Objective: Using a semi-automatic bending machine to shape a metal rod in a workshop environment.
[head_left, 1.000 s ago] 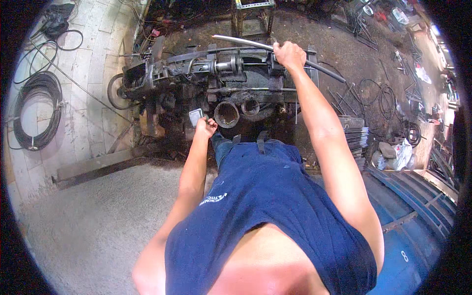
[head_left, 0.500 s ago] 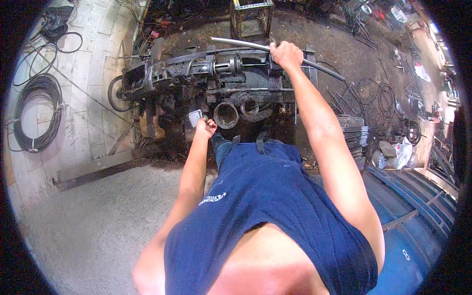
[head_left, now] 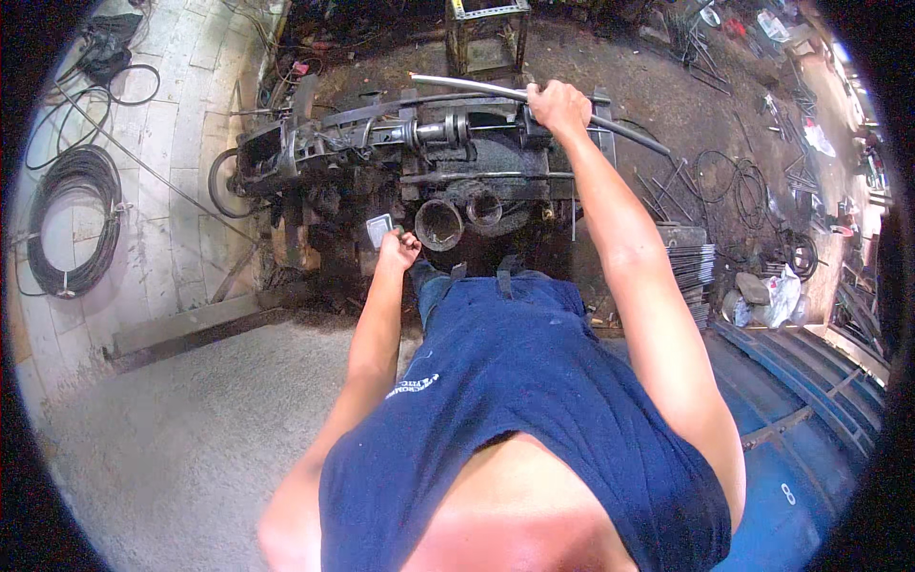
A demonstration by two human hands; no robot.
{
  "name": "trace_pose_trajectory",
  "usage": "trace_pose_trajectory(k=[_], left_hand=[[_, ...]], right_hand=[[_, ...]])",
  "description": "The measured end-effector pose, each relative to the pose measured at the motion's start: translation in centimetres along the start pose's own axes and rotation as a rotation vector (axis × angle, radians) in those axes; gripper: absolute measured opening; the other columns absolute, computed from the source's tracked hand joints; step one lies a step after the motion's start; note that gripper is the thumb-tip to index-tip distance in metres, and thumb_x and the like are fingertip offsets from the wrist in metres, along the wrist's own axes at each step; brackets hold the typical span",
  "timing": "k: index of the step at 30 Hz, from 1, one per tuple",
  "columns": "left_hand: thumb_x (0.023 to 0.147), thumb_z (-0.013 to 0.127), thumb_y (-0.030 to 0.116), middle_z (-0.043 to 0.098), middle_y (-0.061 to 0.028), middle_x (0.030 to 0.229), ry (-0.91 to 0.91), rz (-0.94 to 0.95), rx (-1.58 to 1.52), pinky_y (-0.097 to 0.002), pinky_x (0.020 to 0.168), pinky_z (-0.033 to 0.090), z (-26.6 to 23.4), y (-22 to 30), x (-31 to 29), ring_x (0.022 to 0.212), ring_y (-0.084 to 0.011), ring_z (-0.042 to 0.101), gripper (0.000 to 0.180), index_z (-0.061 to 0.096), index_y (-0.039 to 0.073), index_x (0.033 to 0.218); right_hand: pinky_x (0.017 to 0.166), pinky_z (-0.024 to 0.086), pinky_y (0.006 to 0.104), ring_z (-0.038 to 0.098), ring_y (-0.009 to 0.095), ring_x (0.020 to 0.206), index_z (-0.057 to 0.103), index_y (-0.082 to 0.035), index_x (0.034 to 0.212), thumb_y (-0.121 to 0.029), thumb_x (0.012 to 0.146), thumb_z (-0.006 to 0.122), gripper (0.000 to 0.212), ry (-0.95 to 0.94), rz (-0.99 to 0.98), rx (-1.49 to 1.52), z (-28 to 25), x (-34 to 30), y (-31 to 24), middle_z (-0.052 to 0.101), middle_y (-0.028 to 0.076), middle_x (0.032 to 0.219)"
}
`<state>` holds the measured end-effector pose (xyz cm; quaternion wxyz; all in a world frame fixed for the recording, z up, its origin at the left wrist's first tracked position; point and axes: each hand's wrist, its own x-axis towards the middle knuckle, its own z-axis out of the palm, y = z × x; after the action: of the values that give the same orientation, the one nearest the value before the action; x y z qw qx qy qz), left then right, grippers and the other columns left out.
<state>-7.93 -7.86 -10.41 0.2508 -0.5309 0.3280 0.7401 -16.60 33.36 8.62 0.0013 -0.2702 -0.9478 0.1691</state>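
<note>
My right hand (head_left: 560, 105) is closed round a long metal rod (head_left: 467, 85) above the far side of a dark, greasy machine (head_left: 367, 143). The rod's left part is bright with a small orange tip, and its right part is darker grey. The machine carries a shiny round shaft (head_left: 440, 129). My left hand (head_left: 400, 250) is curled closed beside a pale rectangular plate (head_left: 378, 229) at the machine's near side. Whatever its fingers hold is too small to make out. Right of it are a round metal cup (head_left: 439, 224) and a smaller ring-shaped opening (head_left: 484, 207).
A coil of dark wire (head_left: 71, 224) lies on the pale boards at left. Beyond the machine stands a metal frame stand (head_left: 488, 43). Stacked rods (head_left: 691, 272) are at right, near a white plastic bag (head_left: 783, 296). Blue ribbed metal sheeting (head_left: 772, 458) fills the lower right.
My right hand and the rod have shifted very slightly to the right. My left hand stays in almost the same spot.
</note>
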Motion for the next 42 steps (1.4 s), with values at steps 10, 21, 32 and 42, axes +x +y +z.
trace_pose_trajectory(k=[10,21,32,42], left_hand=[[0.1,0.035,0.027,0.038,-0.0002,0.063,-0.052,-0.011,0.005,-0.0332,0.06,0.038,0.1,0.0,-0.4,0.052,-0.015,0.036,0.026,0.037,0.009,0.082],[0.101,0.034,0.029,0.037,0.0005,0.061,-0.028,0.007,0.022,-0.0334,0.06,0.037,0.3,-0.3,-0.7,0.052,-0.015,0.036,0.029,0.037,0.01,0.079],[0.101,0.036,0.026,0.037,-0.0002,0.061,-0.06,0.012,0.001,-0.0339,0.06,0.037,-0.2,-0.4,-0.3,0.052,-0.0151,0.036,0.028,0.036,0.011,0.078],[0.099,0.034,0.023,0.038,-0.0026,0.063,-0.082,-0.002,0.032,-0.0339,0.062,0.039,-0.4,0.0,-0.3,0.053,-0.0165,0.038,0.024,0.036,0.009,0.08]], right_hand=[[0.087,0.052,0.0436,0.068,0.037,0.095,0.073,-0.001,0.092,-0.048,0.085,0.046,0.055,-0.058,0.046,-0.002,-0.2,0.2,0.0,0.069,0.024,0.097],[0.084,0.053,0.0447,0.068,0.038,0.094,0.073,-0.001,0.091,-0.05,0.085,0.047,0.056,-0.01,0.032,-0.023,0.7,0.6,0.6,0.07,0.024,0.096],[0.084,0.053,0.0445,0.068,0.037,0.094,0.074,-0.001,0.091,-0.05,0.085,0.047,0.056,-0.039,0.033,-0.032,0.1,0.4,0.6,0.07,0.024,0.095],[0.084,0.052,0.0443,0.068,0.038,0.094,0.073,0.0,0.092,-0.05,0.085,0.047,0.057,-0.011,0.054,0.006,0.1,0.4,0.8,0.069,0.024,0.096]])
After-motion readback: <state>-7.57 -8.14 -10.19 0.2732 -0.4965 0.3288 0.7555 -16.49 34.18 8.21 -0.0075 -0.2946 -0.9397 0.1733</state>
